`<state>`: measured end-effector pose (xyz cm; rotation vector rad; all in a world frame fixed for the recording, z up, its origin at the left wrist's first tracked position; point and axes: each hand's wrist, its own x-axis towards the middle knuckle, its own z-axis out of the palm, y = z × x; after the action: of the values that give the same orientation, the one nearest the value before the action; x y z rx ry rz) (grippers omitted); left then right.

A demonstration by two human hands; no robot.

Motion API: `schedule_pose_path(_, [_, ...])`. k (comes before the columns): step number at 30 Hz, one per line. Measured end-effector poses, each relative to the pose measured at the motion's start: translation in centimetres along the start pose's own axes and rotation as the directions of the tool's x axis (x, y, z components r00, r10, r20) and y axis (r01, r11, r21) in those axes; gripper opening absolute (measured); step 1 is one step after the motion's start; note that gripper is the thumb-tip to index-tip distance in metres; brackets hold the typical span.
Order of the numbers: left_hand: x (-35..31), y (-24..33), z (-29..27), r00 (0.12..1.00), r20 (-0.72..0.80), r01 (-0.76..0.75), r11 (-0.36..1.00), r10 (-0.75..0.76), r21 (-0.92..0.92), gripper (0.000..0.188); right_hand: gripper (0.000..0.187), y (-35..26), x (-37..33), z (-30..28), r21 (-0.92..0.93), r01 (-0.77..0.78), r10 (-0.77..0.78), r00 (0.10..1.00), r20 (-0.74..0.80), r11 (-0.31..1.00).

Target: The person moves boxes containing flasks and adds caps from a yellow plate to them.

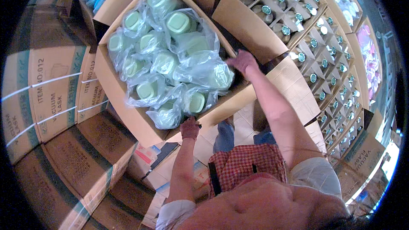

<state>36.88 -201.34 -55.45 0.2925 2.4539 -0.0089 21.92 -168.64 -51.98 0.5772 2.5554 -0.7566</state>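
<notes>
1. Right hand (245, 64) is up on the carton's right wall, fingers partly closed over the rim: it has hold of that cardboard edge.
2. Left hand (189, 128) works the near side, fingers bent against the wall by the lower corner; how tightly it grips, one cannot tell.
3. Between them sits the open cardboard carton (230, 107), angled in front of the person, packed with pale green square-topped containers (165, 63) in clear plastic bags (194, 70).
4. Over to the right, silver-topped bottles (313, 78) stand in divided cartons!
5. Left flank: stacked sealed cartons (57, 74), white straps across some.
6. Below, a red checked apron (249, 162).
</notes>
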Motion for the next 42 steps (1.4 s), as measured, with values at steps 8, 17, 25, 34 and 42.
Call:
schedule_pose_path(8, [-3.2,2.4,1.8,0.993,-0.019,0.115,0.988,-0.114,0.106,0.036,0.024,6.3,-3.1,3.7,-0.078,0.039,-0.039,0.999,0.001,0.996])
schedule_pose_path(17, [-20.1,8.4,8.1,0.970,0.144,-0.197,0.980,0.194,0.007,0.041,0.044,17.4,-23.7,0.3,-0.166,-0.130,0.169,0.953,0.252,0.978])
schedule_pose_path(25, [-22.9,19.9,12.9,0.891,0.392,-0.222,0.973,0.230,-0.066,0.039,0.044,27.2,-26.0,-0.6,-0.226,-0.173,0.213,0.963,0.166,0.959])
schedule_pose_path(34, [-21.1,24.7,15.2,0.900,0.341,-0.256,0.963,0.271,-0.091,0.026,0.038,32.6,-23.1,-0.4,-0.184,-0.151,0.176,0.976,0.126,0.971])
schedule_pose_path(42, [-24.4,27.3,15.0,0.906,0.328,-0.289,0.957,0.266,0.021,0.018,0.045,36.8,-28.2,-2.6,-0.093,-0.140,0.161,0.948,0.274,0.986])
